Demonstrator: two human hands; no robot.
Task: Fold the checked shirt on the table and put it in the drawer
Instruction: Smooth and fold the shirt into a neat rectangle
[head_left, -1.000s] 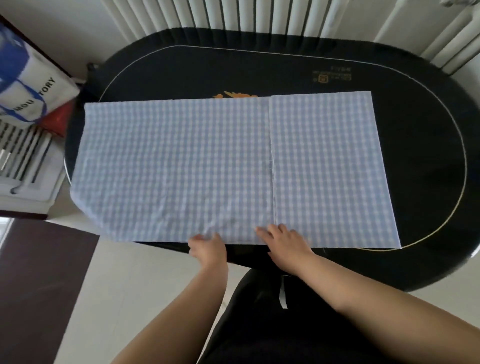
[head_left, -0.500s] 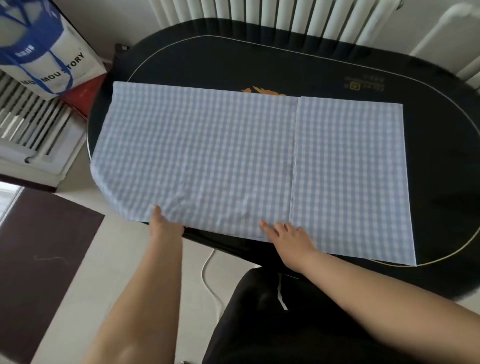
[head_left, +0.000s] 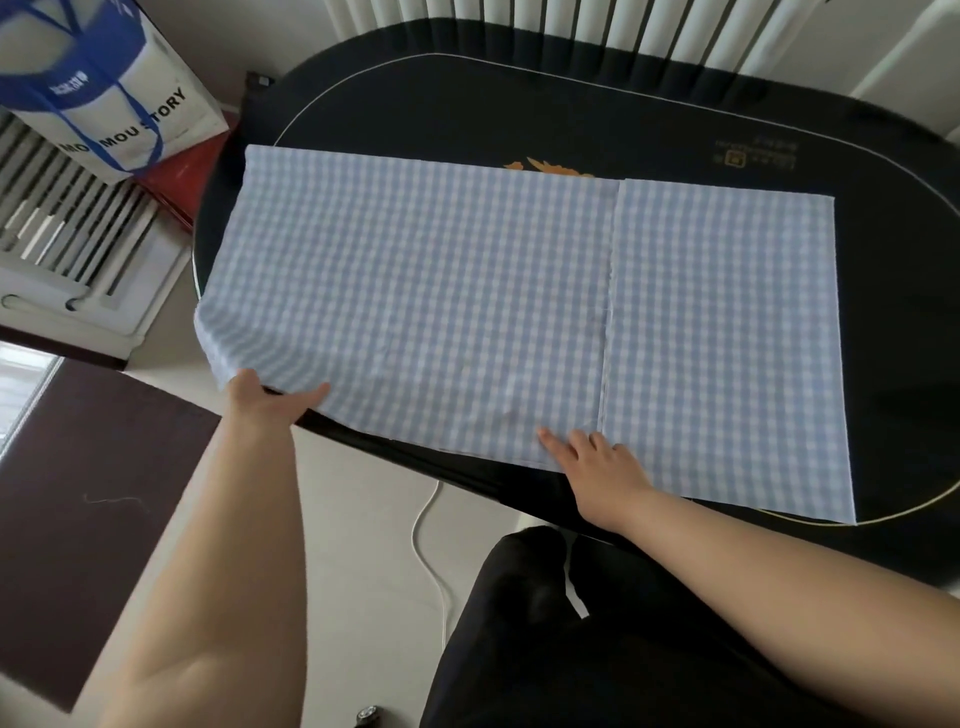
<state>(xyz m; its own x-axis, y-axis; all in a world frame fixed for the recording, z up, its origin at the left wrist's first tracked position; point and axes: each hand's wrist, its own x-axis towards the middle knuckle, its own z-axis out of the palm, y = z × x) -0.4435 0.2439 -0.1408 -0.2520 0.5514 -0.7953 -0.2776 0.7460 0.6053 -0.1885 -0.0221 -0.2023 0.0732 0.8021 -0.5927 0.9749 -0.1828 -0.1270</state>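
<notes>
Blue and white checked shirt (head_left: 467, 301) spread flat in a long strip on the black oval table (head_left: 675, 119), folded over once on the right side. Left end hanging a little past the table edge.

White bag (head_left: 104, 98) with blue handles and black letters standing at the far left, beside the table. Inside of the bag: cannot tell. Red thing (head_left: 192, 176) tucked under the bag, just beside the table edge. No drawer to be seen here.

Left hand (head_left: 270, 400) reaching out to the near left corner of the shirt. Thumb lying on top of the cloth, fingers hidden under the hanging edge, so pinching that corner, it seems. Left arm long and straight from the bottom of the view.

Right hand (head_left: 597, 457) flat on the near edge of the shirt, right by the fold line. Fingers spread and straight, pressing the cloth down onto the table. Right arm coming in from the lower right.

Bare black table to the right of the shirt and behind it, up to the white radiator (head_left: 571, 26). Thin gold line running round the table top. White cord (head_left: 431, 561) lying on the pale floor between the arms. Dark mat (head_left: 78, 493) on the floor at the left.
</notes>
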